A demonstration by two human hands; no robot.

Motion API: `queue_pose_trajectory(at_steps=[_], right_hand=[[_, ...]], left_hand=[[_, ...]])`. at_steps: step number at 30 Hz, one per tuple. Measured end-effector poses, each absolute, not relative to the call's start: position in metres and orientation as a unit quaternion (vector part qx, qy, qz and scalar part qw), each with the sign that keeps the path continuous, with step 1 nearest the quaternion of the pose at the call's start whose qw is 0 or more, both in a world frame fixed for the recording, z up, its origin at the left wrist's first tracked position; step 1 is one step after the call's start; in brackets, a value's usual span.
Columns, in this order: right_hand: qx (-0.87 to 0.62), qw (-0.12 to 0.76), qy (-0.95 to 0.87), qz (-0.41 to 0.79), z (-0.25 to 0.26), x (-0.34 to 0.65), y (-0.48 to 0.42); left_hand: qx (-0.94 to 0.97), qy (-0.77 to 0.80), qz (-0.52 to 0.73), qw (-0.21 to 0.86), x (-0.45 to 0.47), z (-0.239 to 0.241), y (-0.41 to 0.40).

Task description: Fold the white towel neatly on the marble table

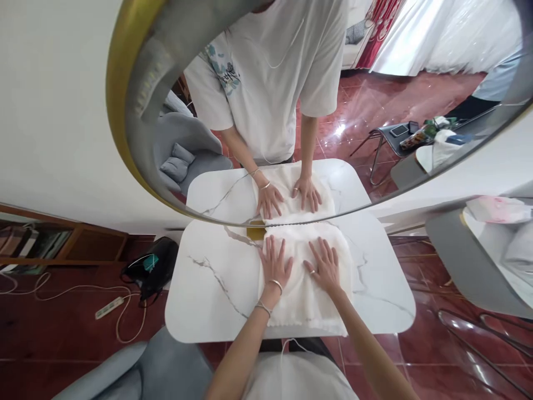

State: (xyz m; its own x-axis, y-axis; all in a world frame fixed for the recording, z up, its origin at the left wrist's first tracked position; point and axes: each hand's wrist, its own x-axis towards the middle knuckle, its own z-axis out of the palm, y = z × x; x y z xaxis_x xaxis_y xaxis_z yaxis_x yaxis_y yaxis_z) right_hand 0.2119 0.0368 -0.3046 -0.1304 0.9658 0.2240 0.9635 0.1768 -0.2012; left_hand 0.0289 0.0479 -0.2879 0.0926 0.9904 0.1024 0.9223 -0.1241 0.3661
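A white cloth [308, 303] lies spread on a white marble table [212, 278] that stands against a wall mirror. My left hand [275, 262] lies flat on the cloth's left part, fingers spread, with bracelets on the wrist. My right hand [323, 264] lies flat on the cloth beside it, fingers spread, with a ring on one finger. Neither hand holds anything. The gold-framed round mirror [114, 111] reflects my own torso, both hands and the cloth.
A black bag [152, 272] and a white power strip [109, 307] with its cable lie on the red tiled floor to the left. A grey chair [137, 372] is at the bottom left. Another grey chair [466, 255] stands to the right. A low wooden shelf [62, 244] lines the left wall.
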Motion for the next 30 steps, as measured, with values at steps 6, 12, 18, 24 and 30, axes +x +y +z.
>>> queue_pose_trajectory(at_steps=[6,12,18,24,30], right_hand=[[-0.644,0.139,-0.752,0.022,-0.302,0.161,0.058],[-0.594,0.125,-0.791,0.080,-0.297,0.100,0.059],[-0.529,0.108,-0.821,0.186,-0.283,0.015,0.030],[-0.326,0.121,-0.892,0.287,-0.257,0.000,-0.026],[-0.304,0.092,-0.910,0.268,-0.267,0.058,-0.046]], left_hand=[[0.734,0.655,0.157,0.085,0.003,-0.286,0.065],[0.691,0.706,0.135,0.069,-0.060,-0.286,0.061],[0.623,0.772,0.115,0.050,-0.140,-0.280,0.030],[0.571,0.813,0.109,0.020,-0.188,-0.278,-0.041],[0.585,0.801,0.127,-0.002,-0.135,-0.284,-0.069]])
